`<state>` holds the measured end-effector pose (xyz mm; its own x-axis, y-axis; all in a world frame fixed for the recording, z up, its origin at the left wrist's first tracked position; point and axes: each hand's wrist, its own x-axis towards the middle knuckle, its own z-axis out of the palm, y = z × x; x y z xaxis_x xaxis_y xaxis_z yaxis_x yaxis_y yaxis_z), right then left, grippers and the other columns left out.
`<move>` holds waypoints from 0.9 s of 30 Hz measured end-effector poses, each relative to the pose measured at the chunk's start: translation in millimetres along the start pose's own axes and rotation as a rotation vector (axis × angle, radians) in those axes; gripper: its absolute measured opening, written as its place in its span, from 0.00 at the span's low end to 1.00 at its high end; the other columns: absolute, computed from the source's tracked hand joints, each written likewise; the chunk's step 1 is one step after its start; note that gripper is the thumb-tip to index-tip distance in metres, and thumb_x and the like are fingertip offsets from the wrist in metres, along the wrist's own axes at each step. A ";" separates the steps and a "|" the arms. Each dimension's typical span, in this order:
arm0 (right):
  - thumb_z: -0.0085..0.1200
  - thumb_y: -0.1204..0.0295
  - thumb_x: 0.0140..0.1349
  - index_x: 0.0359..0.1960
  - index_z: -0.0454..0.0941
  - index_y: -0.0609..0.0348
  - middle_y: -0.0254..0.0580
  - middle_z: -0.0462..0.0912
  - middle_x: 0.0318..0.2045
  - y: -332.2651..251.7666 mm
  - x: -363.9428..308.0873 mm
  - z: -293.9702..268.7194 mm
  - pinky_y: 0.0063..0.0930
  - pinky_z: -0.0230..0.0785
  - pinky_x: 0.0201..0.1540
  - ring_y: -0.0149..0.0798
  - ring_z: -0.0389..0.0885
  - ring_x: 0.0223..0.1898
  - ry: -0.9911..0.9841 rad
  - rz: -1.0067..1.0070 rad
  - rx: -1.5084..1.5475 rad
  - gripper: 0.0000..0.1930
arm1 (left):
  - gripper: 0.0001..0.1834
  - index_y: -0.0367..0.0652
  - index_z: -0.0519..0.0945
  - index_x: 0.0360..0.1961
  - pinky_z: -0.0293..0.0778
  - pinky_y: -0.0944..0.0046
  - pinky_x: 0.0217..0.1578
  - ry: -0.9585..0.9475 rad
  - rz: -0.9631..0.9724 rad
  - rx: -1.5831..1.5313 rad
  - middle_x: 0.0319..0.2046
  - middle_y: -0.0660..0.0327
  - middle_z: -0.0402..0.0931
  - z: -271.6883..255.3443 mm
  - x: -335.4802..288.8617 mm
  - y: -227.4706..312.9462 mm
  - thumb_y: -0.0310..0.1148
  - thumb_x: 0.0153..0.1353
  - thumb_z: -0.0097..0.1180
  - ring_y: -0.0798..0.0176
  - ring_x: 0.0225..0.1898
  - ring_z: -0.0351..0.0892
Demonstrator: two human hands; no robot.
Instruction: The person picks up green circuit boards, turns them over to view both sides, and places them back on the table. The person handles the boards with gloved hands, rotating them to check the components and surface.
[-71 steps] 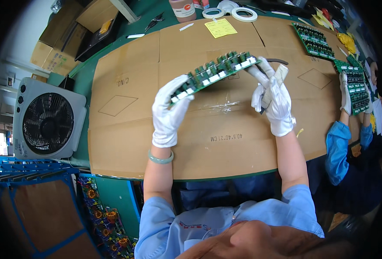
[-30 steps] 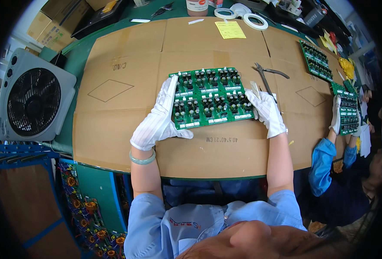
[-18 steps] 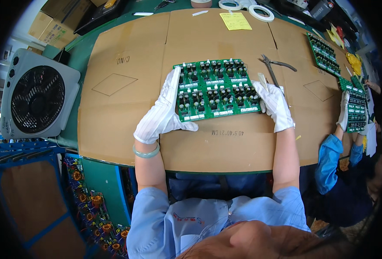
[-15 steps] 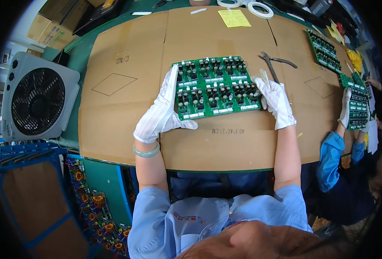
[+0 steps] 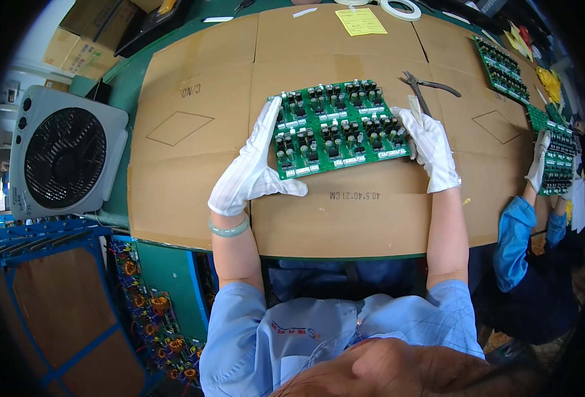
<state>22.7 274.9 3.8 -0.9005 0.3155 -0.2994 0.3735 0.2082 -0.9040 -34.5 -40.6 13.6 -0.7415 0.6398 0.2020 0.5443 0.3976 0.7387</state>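
Note:
A green circuit board (image 5: pixel 339 129), crowded with black capacitors and white connectors, is held between my two hands over the cardboard. My left hand (image 5: pixel 249 165), in a white glove, has its fingers along the board's left edge and its thumb stretched out below the near left corner. At the right edge my gloved right hand (image 5: pixel 431 145) grips the board with bent fingers. A pale narrow piece (image 5: pixel 413 104) sticks up by those fingers; I cannot make out what it is. Just beyond the right hand lie dark-handled cutting pliers (image 5: pixel 421 89), jaws pointing away.
Flattened cardboard (image 5: pixel 193 172) covers the green table. A box fan (image 5: pixel 67 155) stands at the left. Tape rings (image 5: pixel 400 9) and a yellow paper slip (image 5: pixel 360 22) lie at the back. On the right, a co-worker's gloved hand (image 5: pixel 538 162) holds another circuit board (image 5: pixel 558 162).
The whole view has shifted slightly. The board's right side tilts a little differently, and my right hand has moved slightly up along its edge. Both hands stay on the board.

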 end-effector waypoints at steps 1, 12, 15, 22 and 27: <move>0.53 0.52 0.60 0.44 0.81 0.52 0.26 0.71 0.16 4.1 2.1 2.1 0.18 0.51 0.12 0.22 0.63 0.11 0.007 -0.041 0.023 0.19 | 0.72 0.35 0.47 0.67 0.48 0.54 0.66 -0.012 -0.021 -0.024 0.66 0.44 0.49 -1.3 -0.4 1.3 0.60 0.24 0.74 0.45 0.68 0.46; 0.53 0.54 0.61 0.45 0.80 0.54 0.25 0.70 0.15 -1.3 -2.5 1.0 0.16 0.52 0.14 0.20 0.62 0.13 -0.025 -0.076 0.042 0.19 | 0.69 0.42 0.56 0.65 0.48 0.51 0.65 0.005 -0.062 0.007 0.66 0.42 0.48 -1.3 3.3 8.0 0.65 0.21 0.71 0.43 0.68 0.46; 0.52 0.54 0.61 0.45 0.80 0.54 0.25 0.71 0.16 -1.4 -2.5 1.4 0.16 0.52 0.13 0.20 0.62 0.12 -0.019 -0.049 0.073 0.19 | 0.62 0.45 0.64 0.61 0.48 0.48 0.65 0.010 -0.095 -0.029 0.66 0.41 0.47 -2.5 3.5 6.7 0.69 0.23 0.68 0.41 0.68 0.46; 0.46 0.55 0.65 0.47 0.78 0.56 0.35 0.80 0.22 5.8 1.7 -0.7 0.17 0.51 0.13 0.21 0.62 0.11 0.045 -0.131 0.266 0.19 | 0.45 0.39 0.75 0.48 0.49 0.49 0.64 0.331 0.019 -0.216 0.57 0.42 0.65 11.7 15.7 -6.2 0.71 0.44 0.54 0.43 0.65 0.56; 0.45 0.54 0.66 0.49 0.77 0.60 0.31 0.78 0.22 -2.4 -4.2 -2.3 0.13 0.48 0.13 0.19 0.59 0.12 0.042 -0.154 0.251 0.22 | 0.31 0.33 0.75 0.41 0.61 0.64 0.56 0.753 -0.234 -0.438 0.40 0.57 0.78 9.9 13.6 -19.7 0.55 0.68 0.35 0.65 0.43 0.74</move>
<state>26.1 275.2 7.9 -0.9302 0.3372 -0.1451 0.1619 0.0223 -0.9865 -51.4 -33.1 -4.6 -0.9590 -0.0875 0.2696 0.2631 0.0787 0.9616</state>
